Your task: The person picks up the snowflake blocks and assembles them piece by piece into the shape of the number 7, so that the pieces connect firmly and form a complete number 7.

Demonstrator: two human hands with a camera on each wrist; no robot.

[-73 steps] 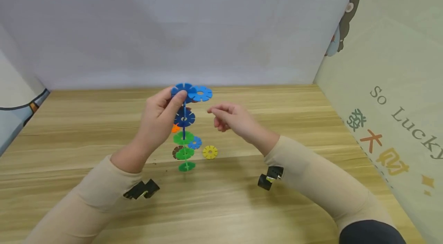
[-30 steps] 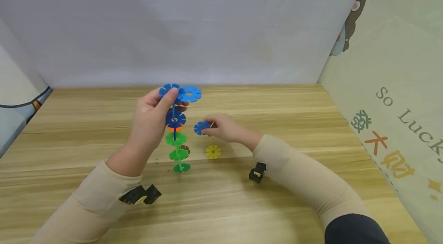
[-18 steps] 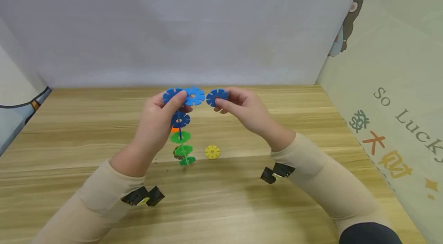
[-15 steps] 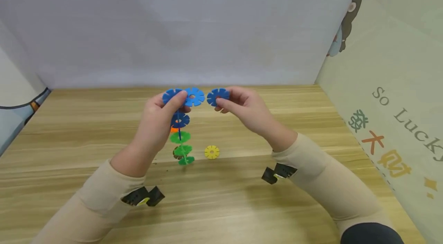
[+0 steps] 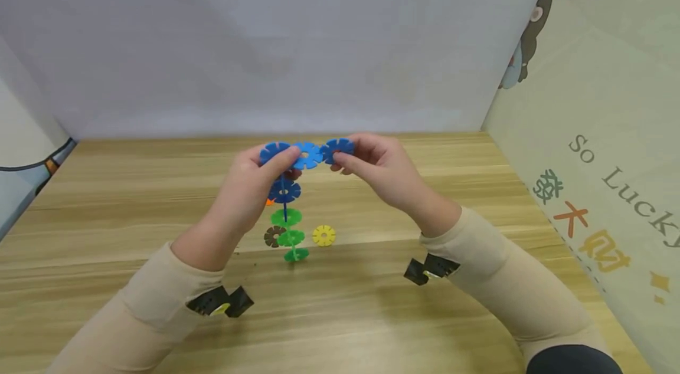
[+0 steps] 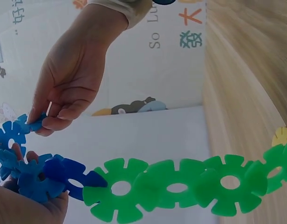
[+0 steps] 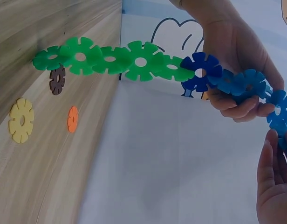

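Observation:
My left hand [image 5: 281, 157] grips the top of a chain of notched plastic discs [image 5: 287, 209] that hangs down to the wooden table [image 5: 372, 315]. The chain runs from blue discs at the top, through a dark blue disc [image 5: 284, 191], to green discs [image 6: 181, 184] at the bottom. My right hand [image 5: 340, 156] pinches a loose blue disc [image 5: 337, 148] and holds it against the light blue disc [image 5: 307, 156] at the chain's upper end. In the right wrist view the chain [image 7: 134, 60] stretches from the table to the left hand [image 7: 236, 56].
Loose on the table near the chain's foot lie a yellow disc [image 5: 323, 235], a brown disc [image 5: 273, 236] and an orange disc [image 7: 72, 119]. A grey backdrop [image 5: 265, 38] closes the far edge. A printed wall [image 5: 584, 126] stands on the right.
My right hand picked a blue disc off the table, lifted it and brought it left until it met the chain's top disc. The left hand kept holding the chain.

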